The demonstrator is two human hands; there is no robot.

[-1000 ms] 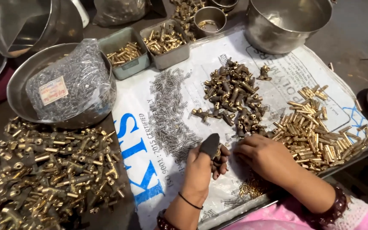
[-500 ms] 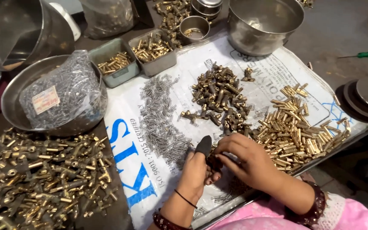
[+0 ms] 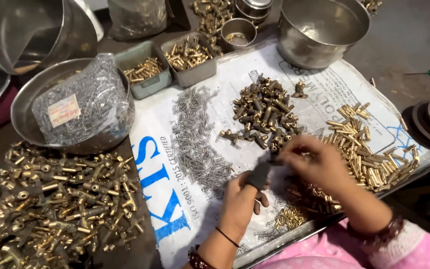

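Brass is all around you, so keep to the one piece in hand: your left hand (image 3: 240, 199) is clenched round a dark holder (image 3: 259, 175), and your right hand (image 3: 317, 167) pinches a small part at the holder's tip, though the part itself is too small to tell. Both hands meet over the white sheet (image 3: 324, 92), just below the pile of dark brass fittings (image 3: 265, 112). Hold the holder steady and let the right fingers do the fine work; bring the part in straight.

Mind your room. The heap of brass pins (image 3: 369, 149) lies just beside your right wrist, and the grey springs (image 3: 195, 134) sit close to your left. A loose scatter of small pieces (image 3: 289, 216) lies under your forearms near the sheet's front edge, where they could roll off. The steel bowl (image 3: 319, 30) and the two small trays (image 3: 170, 62) stand well apart at the back, and the mass of brass parts (image 3: 51, 199) lies off the sheet to your left
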